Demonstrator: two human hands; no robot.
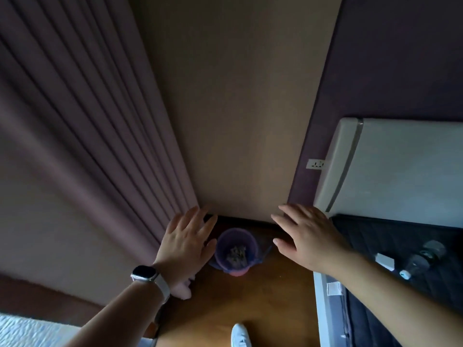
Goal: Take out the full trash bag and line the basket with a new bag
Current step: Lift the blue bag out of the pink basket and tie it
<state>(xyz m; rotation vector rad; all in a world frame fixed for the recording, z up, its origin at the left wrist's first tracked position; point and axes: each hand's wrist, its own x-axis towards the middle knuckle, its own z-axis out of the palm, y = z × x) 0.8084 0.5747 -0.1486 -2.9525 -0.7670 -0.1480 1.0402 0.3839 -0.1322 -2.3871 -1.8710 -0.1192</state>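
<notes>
A small pink basket (236,271) stands on the wooden floor against the wall. It is lined with a purple trash bag (235,240) that holds crumpled trash (236,254). My left hand (186,239), with a watch on its wrist, hovers above the basket's left side, fingers straight and spread, holding nothing. My right hand (307,235) hovers above and to the right of the basket, fingers also spread and empty. Neither hand touches the bag.
A long curtain (87,136) hangs at the left, down to the floor. A bed with a pale headboard (390,166) and dark cover (406,259) is at the right, with a bottle (421,260) on it. A wall socket (316,164) sits beside the headboard. A white shoe (240,335) shows below.
</notes>
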